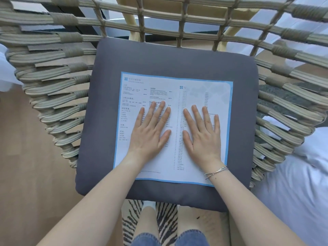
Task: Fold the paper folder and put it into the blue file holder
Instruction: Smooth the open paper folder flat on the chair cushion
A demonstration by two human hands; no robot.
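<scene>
The paper folder point(156, 89) lies open and flat on a grey seat cushion point(177, 55). It is white with a light-blue border and printed text, and a crease runs down its middle. My left hand point(150, 132) rests palm down on the left page, fingers spread. My right hand point(202, 134) rests palm down on the right page, with a silver bracelet at the wrist. Neither hand grips anything. No blue file holder is in view.
The cushion sits in a woven rope chair point(58, 89) whose sides rise around it. White bedding point(298, 185) lies to the right, wooden floor point(32, 166) to the left. A striped rug point(166, 215) and my legs in jeans are below the cushion.
</scene>
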